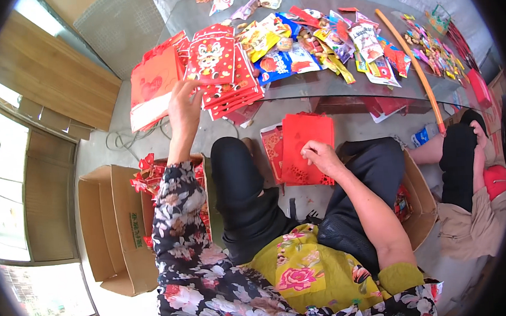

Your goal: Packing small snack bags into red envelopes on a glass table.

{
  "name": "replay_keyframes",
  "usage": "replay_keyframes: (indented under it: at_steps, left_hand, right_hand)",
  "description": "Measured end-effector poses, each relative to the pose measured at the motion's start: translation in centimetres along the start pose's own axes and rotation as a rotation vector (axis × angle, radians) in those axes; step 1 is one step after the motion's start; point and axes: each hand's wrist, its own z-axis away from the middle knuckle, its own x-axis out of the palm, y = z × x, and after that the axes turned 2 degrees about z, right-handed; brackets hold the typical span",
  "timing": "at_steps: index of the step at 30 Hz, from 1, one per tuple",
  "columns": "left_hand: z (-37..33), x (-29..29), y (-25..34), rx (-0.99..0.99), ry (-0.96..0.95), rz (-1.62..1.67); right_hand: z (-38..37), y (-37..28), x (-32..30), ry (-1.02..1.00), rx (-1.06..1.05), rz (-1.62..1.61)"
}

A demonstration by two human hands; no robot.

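My left hand (pixel 185 107) reaches to the glass table, its curled fingers on the lower left edge of a red gift bag (pixel 212 53) printed with a cartoon lion. That bag lies on a stack of similar bags (pixel 234 95). Left of it rests a pile of plainer red bags (pixel 151 86) with pale lower edges. Above my lap, my right hand (pixel 324 158) is closed, thumb and fingers pinching a flat red bag (pixel 306 128) with a cut-out-like pattern near its bottom. Behind this one shows another patterned red bag (pixel 272 148).
Wrapped snacks (pixel 321 44) are heaped across the glass table (pixel 295 90), with small candies (pixel 432 48) farther right. An orange stick (pixel 412 61) leans over its edge. Cardboard boxes (pixel 109 224) holding red packages flank my legs. Another person (pixel 467 162) sits at the right.
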Motion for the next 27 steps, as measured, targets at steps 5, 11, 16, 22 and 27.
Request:
replay_keyframes:
  at_steps: [5, 11, 16, 22, 27]
  left_hand:
    - [-2.8, 4.0, -1.0, 0.212, -0.148, -0.28]
    - [-4.2, 4.7, -1.6, 0.045, -0.182, -0.242]
    - [-3.8, 4.7, -1.1, -0.142, -0.091, -0.15]
    - [0.7, 3.4, 7.7, 0.206, 0.038, 0.027]
    - [6.8, 5.1, 13.9, 0.508, -0.347, 0.099]
  right_hand:
    - [0.4, -0.9, -0.1, 0.007, -0.032, 0.016]
    - [0.5, -1.4, -1.1, 0.037, -0.09, 0.003]
    - [0.5, -1.9, -1.3, 0.024, -0.12, 0.028]
    - [0.2, -3.8, -2.4, -0.135, -0.037, -0.444]
    - [-0.2, -4.7, -5.0, -0.194, 0.011, -0.81]
